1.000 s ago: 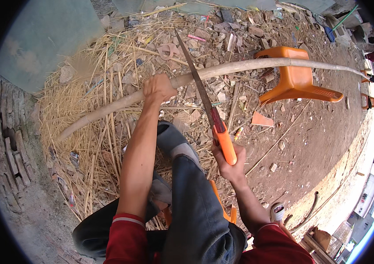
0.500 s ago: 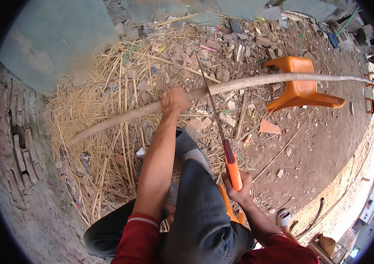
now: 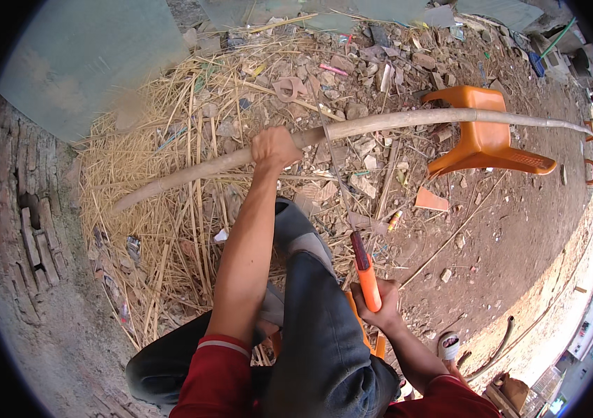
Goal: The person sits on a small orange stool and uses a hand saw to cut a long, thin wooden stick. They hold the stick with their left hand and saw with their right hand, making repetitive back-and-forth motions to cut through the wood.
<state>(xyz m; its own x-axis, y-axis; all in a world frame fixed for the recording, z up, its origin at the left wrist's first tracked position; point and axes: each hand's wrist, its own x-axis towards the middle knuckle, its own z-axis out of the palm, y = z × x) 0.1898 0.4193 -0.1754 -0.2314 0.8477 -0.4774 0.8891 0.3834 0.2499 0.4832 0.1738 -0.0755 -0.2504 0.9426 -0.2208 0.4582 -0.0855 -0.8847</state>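
Observation:
A long, bowed wooden pole, seemingly bamboo (image 3: 192, 180), runs across the view from lower left to the far right. My left hand (image 3: 275, 146) is closed round it, left of where a blade crosses it. That thin blade, seen nearly edge-on, belongs to a hand saw with an orange handle (image 3: 369, 285) and a dark red collar. My right hand (image 3: 378, 306) grips the handle close to my right knee. At the blade the pole shows a step between its darker left part and paler right part; how deep the cut goes is unclear. Farther right, the pole lies over an overturned orange plastic stool (image 3: 481, 132).
Dry straw (image 3: 164, 244) covers the ground at left beside a rough brick wall (image 3: 31, 209). Rubble and broken tile (image 3: 431, 200) are strewn beyond my knees. Grey-green sheets (image 3: 94, 63) stand at the back. A curved pipe (image 3: 502, 345) lies at lower right.
My right hand has drawn the saw slightly back toward me. The left hand keeps its hold on the pole, and the whole view has shifted a little.

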